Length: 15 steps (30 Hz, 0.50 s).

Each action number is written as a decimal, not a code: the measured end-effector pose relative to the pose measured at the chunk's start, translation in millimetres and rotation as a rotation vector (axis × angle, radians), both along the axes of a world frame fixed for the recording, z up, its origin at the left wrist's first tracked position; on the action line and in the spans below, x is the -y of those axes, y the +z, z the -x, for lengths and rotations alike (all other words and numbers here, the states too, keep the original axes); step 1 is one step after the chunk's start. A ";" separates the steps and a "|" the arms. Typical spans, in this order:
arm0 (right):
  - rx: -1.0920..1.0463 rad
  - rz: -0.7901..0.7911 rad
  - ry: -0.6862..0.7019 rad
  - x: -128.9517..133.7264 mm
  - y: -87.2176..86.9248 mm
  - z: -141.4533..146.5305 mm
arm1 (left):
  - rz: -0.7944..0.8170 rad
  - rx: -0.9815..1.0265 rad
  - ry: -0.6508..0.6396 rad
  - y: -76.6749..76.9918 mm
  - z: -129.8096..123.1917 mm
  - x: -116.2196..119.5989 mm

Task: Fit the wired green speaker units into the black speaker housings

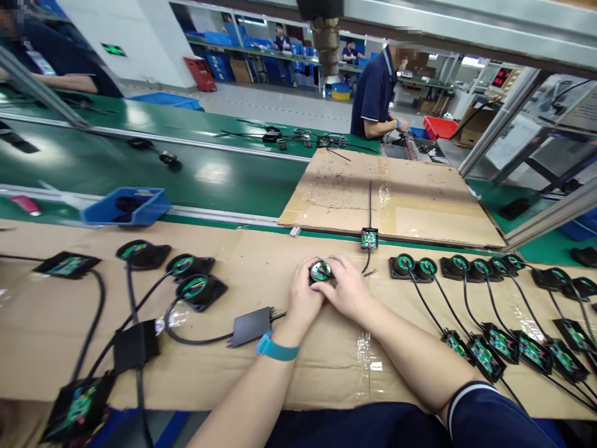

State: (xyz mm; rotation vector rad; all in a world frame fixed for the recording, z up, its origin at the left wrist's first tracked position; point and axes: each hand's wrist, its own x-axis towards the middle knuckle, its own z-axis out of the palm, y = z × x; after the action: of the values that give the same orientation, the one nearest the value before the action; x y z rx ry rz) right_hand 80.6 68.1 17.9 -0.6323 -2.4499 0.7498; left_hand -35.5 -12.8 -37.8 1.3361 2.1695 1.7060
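Both my hands close around one round black housing with a green circuit board (321, 270) inside, at the middle of the cardboard-covered bench. My left hand (303, 292) wraps its left side, a teal band on the wrist. On the right side, my right hand (342, 287) grips it, with a thumb across the near rim. Just left of my left wrist lies a flat dark grey box (252, 326) with a cable that runs toward my hand. Beyond my right hand sits a small open black box with a green board (370, 239), cables at both ends.
Several cabled housings (481, 269) and open boxes (529, 351) line the right; more housings (193, 287) and boxes (77, 404) lie left. A blue bin (125, 207) stands beside the green conveyor (224, 180). A raised cardboard sheet (420, 199) lies ahead. A person (375, 93) works beyond it.
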 end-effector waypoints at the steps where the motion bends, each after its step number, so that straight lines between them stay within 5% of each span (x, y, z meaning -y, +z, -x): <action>1: 0.032 -0.028 0.021 -0.4 0.2 -0.4 | 0.025 0.031 0.000 -1.1 1.5 0.3; 8: 0.260 -0.109 0.121 -14.9 -1.4 2.1 | 0.215 0.097 -0.193 -18.4 13.4 -2.2; 15: 0.021 -0.126 -0.068 -12.3 18.8 -6.7 | -0.193 0.150 -0.120 -3.3 5.1 8.5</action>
State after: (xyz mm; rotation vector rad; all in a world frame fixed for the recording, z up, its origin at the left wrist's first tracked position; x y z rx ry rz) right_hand 87.4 80.5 36.6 -0.6748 -2.4587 0.5605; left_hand -40.7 -21.3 -41.0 1.3021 1.8470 1.9403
